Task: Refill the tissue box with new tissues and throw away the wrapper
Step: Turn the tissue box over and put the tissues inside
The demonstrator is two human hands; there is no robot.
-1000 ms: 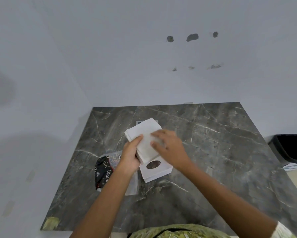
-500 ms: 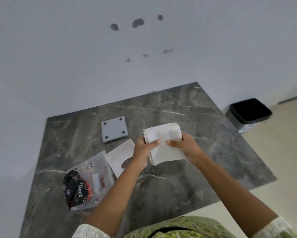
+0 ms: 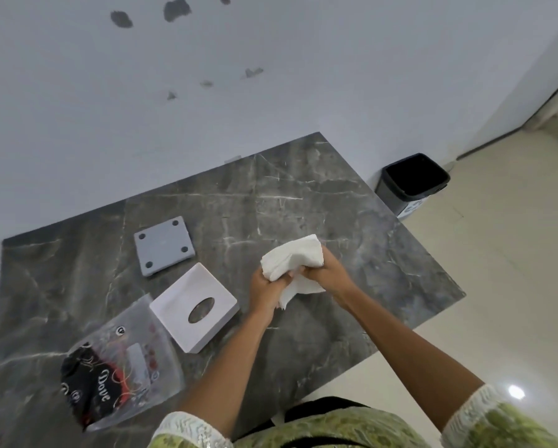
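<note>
Both hands meet above the right middle of the dark marble table, holding a stack of white tissues between them. The left hand grips the stack from below and from the near side, its fingers curled in and pressed against the paper. The right hand closes over the stack from the right, its fingers wrapped around the far end so that the stack bends and bulges upward. A loose corner of tissue hangs down under the hands, close to the table; whether it touches the surface cannot be told.

To the left of the hands, the white tissue box lies on the table, its oval opening facing up, and the dark marble shows through the opening. Farther back and to the left lies a grey square plate with four dark round pads at its corners, apart from the box. Nearer the person, at the left, a clear plastic wrapper with black and red print lies flat on the table, its upper corner just beside the box.

On the pale floor beyond the right edge of the table, against the wall, stands a black waste bin, open at the top and well apart from the hands. Green patterned sleeves with white lace cuffs show at the bottom edge of the view
</note>
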